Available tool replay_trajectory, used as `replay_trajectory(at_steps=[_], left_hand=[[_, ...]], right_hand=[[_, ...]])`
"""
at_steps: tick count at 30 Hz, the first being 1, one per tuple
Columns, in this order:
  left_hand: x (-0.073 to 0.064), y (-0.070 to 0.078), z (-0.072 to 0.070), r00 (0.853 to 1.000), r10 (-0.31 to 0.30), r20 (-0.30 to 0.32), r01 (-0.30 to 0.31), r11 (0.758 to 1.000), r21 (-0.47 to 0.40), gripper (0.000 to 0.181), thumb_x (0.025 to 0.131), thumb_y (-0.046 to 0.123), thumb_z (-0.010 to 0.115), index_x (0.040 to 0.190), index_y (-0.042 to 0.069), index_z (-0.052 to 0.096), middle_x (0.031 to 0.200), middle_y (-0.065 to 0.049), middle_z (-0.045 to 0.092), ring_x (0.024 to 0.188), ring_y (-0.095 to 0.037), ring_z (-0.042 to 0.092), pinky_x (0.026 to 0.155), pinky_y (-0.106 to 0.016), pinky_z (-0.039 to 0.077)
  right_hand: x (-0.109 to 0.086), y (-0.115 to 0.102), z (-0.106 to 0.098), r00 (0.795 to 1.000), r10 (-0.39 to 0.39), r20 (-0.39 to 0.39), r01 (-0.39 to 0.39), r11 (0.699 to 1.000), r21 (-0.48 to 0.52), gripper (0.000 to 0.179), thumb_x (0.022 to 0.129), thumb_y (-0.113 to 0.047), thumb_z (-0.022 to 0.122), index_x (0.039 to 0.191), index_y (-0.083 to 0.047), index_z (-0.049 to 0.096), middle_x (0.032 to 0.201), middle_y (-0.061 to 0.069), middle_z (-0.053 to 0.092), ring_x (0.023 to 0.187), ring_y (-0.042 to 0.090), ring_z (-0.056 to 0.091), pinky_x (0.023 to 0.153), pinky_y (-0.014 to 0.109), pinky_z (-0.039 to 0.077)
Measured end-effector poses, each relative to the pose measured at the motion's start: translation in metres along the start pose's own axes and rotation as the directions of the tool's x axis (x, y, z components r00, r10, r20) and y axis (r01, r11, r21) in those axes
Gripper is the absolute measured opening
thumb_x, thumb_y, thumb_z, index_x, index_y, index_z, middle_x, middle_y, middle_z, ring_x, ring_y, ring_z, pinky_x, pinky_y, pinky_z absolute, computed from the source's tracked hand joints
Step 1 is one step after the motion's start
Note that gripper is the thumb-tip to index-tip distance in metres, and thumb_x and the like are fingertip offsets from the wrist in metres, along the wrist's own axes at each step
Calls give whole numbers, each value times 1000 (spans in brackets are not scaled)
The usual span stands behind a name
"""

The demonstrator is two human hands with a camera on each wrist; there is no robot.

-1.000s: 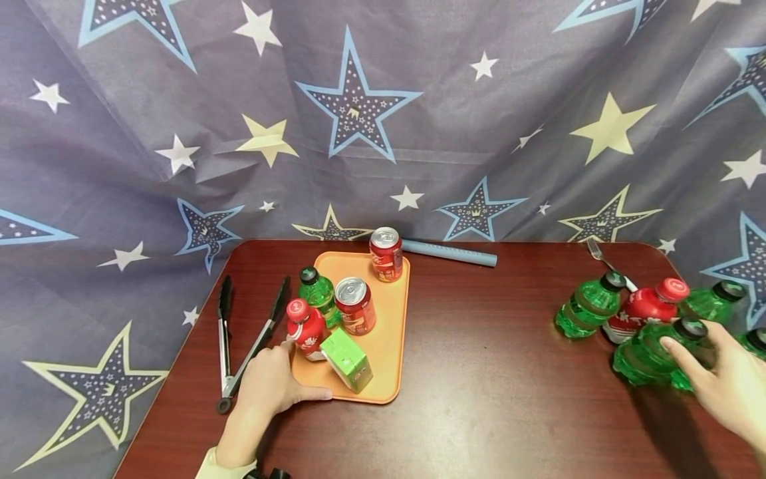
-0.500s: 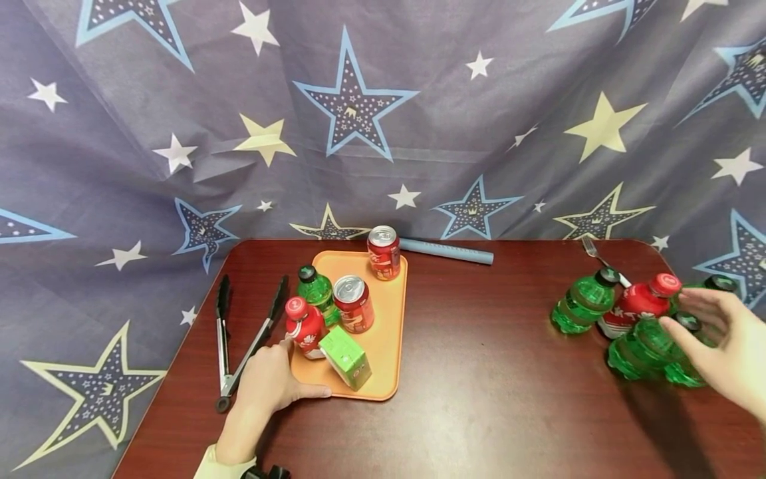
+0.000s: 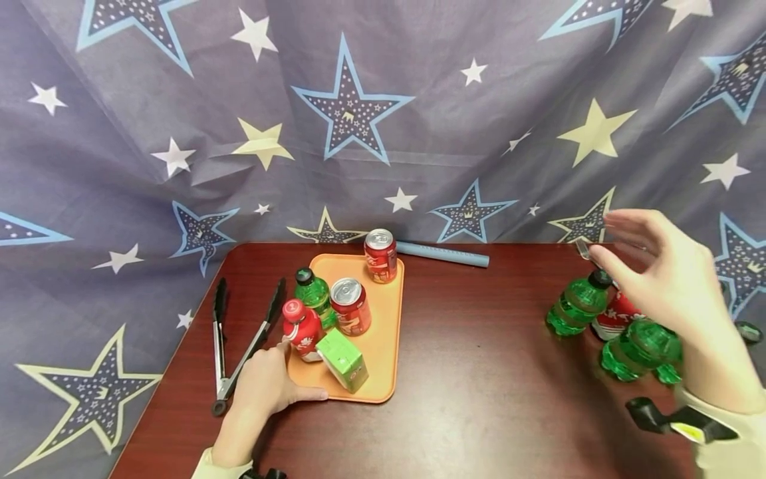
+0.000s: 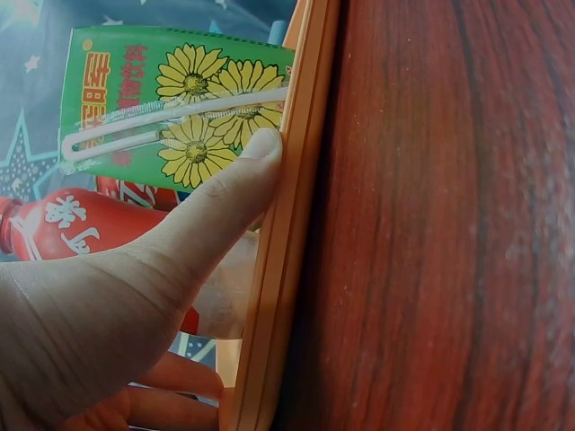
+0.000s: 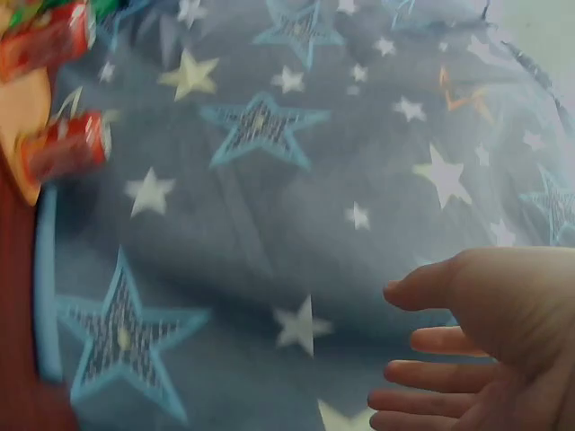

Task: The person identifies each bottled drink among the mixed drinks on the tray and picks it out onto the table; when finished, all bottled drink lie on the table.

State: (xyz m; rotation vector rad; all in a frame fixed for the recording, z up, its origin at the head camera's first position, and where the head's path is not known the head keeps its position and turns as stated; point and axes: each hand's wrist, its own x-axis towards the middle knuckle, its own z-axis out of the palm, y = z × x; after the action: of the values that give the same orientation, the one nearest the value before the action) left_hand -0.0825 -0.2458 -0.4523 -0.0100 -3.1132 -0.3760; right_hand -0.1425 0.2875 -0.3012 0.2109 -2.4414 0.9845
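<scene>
At lower left in the head view, my left hand grips the near-left corner of an orange tray. Its thumb lies on the rim in the left wrist view. On the tray stand a red bottle, a green bottle, two red cans and a green drink carton with a straw on its side. My right hand is raised above the bottles at right, fingers extended and holding nothing. Beneath it are green bottles and a partly hidden red bottle.
Metal tongs with black tips lie spread left of the tray. A blue tube lies along the table's back edge. A fork is partly hidden behind the right-hand bottles. A starry curtain hangs behind the table.
My right hand has let go of the green bottle at right and risen up and left, away from the bottles. The left hand stays on the tray corner.
</scene>
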Motion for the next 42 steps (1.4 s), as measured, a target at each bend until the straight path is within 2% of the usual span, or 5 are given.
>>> replay_trajectory(at_steps=[5, 9, 21, 31, 42], left_hand=[[0, 0, 0, 1000, -2, 4, 2, 1000, -10, 125, 45, 77, 96, 131, -9, 67, 99, -28, 77, 84, -41, 75, 72, -54, 60], [0, 0, 0, 1000, -5, 6, 5, 1000, -9, 126, 44, 78, 95, 132, -8, 66, 99, -28, 77, 85, -41, 75, 73, -54, 60], [-1, -1, -1, 1000, -2, -2, 2, 1000, -18, 127, 44, 79, 94, 132, -8, 66, 98, -28, 77, 84, -41, 75, 73, -55, 59], [-1, 2, -1, 1000, 5, -4, -5, 1000, -7, 125, 44, 78, 94, 130, -8, 67, 95, -27, 76, 82, -41, 74, 72, -55, 59], [-1, 0, 0, 1000, 16, -19, -16, 1000, -20, 117, 44, 77, 95, 123, -6, 70, 93, -26, 76, 81, -41, 75, 72, -56, 59]], right_hand=[[18, -30, 26, 995, -97, 25, 94, 990, 103, 50, 89, -6, 85, 136, -11, 69, 125, -12, 74, 104, -27, 60, 90, -1, 45], [31, -51, 48, 983, -180, 46, 170, 971, 170, 48, 88, -3, 84, 134, -10, 70, 127, 16, 77, 109, -22, 62, 94, 3, 48], [52, -109, 111, 935, -300, 187, 222, 910, 352, 46, 91, -8, 83, 134, -7, 67, 132, 7, 75, 121, 22, 74, 101, 31, 59], [40, -155, 169, 860, -413, 300, 231, 839, 494, 45, 92, -13, 82, 135, -7, 68, 133, 7, 75, 120, 18, 74, 103, 33, 59], [18, -184, 226, 758, -517, 398, 279, 808, 519, 46, 93, -19, 82, 136, -12, 67, 131, 1, 76, 119, 14, 73, 102, 23, 56]])
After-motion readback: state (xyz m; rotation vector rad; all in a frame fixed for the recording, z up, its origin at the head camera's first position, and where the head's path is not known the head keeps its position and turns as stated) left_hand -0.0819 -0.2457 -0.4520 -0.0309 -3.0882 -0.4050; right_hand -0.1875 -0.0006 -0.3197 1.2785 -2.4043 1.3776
